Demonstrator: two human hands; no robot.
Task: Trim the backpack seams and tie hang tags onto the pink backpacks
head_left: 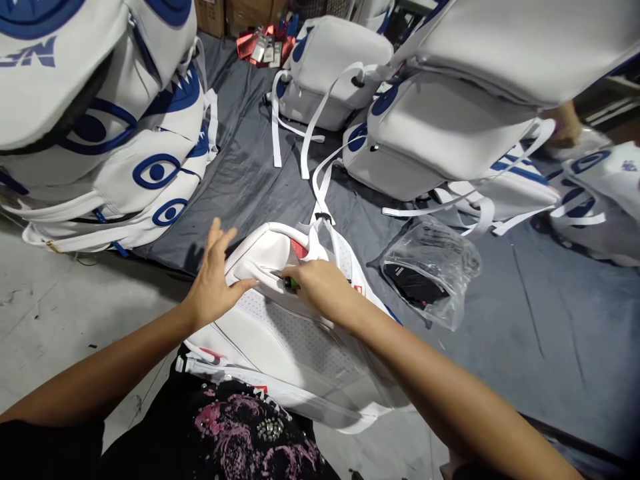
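A white backpack with a dotted mesh-like back panel lies before me at the table's edge, its top towards the far side. My right hand is closed over a small tool with a black and green handle, at the bag's top handle loop. The tool's thin tip points left, and its kind is hard to make out. To its left, my left hand has its fingers spread, with the thumb at the white top edge of the bag. A red patch shows near the top handle.
Stacked white backpacks with blue eyes stand at left. More backpacks with hanging straps lie at the back and right. A clear plastic bag holds something black. Red tags lie at the back. Another person's hand shows at right.
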